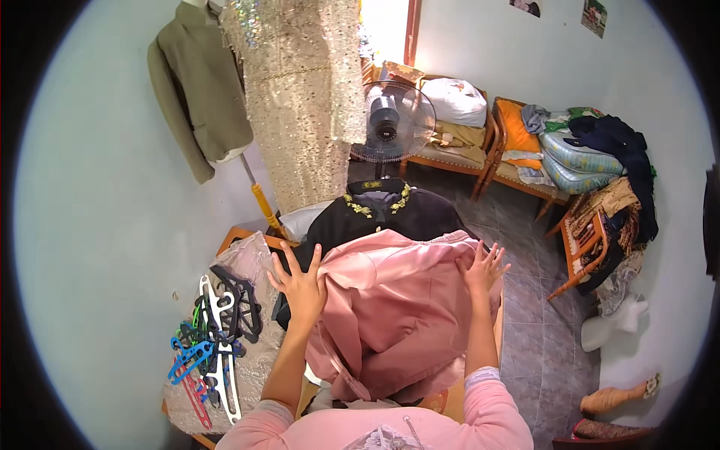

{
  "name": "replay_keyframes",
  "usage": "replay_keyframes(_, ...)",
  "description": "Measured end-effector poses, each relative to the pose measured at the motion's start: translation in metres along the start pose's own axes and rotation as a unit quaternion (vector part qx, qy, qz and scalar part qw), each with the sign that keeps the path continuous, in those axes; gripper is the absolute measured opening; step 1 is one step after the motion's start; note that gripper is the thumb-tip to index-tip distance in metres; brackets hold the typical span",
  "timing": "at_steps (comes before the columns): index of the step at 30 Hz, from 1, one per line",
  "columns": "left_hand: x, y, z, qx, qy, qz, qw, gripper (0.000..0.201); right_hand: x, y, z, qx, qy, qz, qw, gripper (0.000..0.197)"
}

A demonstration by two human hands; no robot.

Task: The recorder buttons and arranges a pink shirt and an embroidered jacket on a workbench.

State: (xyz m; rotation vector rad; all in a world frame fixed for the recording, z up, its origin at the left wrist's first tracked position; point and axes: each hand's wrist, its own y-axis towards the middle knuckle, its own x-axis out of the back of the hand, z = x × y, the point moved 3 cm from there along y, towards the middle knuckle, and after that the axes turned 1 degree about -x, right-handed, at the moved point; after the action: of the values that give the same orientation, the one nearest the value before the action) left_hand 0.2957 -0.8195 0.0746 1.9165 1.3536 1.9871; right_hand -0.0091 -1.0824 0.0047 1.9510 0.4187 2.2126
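A: Pink garment's point(409, 300) finish?
B: Smooth cloth, satiny sheen along the folds.
A: Black shirt point(421, 214)?
B: Matt cloth; gold collar embroidery point(361, 208) raised, rough-looking.
A: Gown point(300, 112)?
B: Sequined, glittering, coarse all over.
A: Blazer point(210, 97)?
B: Olive cloth, dull, even.
A: Beige cloth point(261, 356)?
B: Lacy, raised pattern, matt.
A: Hangers point(215, 306)?
B: Plastic, smooth; white ones faintly glossy.
A: Armchair point(602, 244)?
B: Varnished wood, orange-brown, some shine.
A: Floor tiles point(523, 304)?
B: Grey, mottled, smooth, low sheen.

Room above pink garment point(401, 307), hangers point(223, 348) left, fan point(385, 120) ahead, nearside perhaps tight
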Motion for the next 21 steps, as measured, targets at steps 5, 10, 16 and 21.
replay_keyframes(5, 0.010, -0.015, 0.012, 0.004, 0.008, 0.011, 1.000, 0.058, -0.013, -0.011, -0.013, 0.047, 0.049, -0.205, 0.976, 0.030)
replay_keyframes(10, 0.019, -0.032, 0.036, 0.021, 0.019, 0.002, 1.000, 0.057, 0.012, -0.037, 0.010, 0.067, 0.079, -0.287, 0.952, 0.026)
replay_keyframes(16, 0.049, -0.056, 0.065, 0.045, 0.031, -0.010, 0.998, 0.056, 0.040, -0.088, 0.048, 0.122, 0.126, -0.311, 0.934, 0.028)
replay_keyframes(21, 0.080, -0.090, 0.097, 0.063, 0.042, -0.029, 0.997, 0.057, 0.063, -0.136, 0.086, 0.161, 0.161, -0.308, 0.924, 0.027)
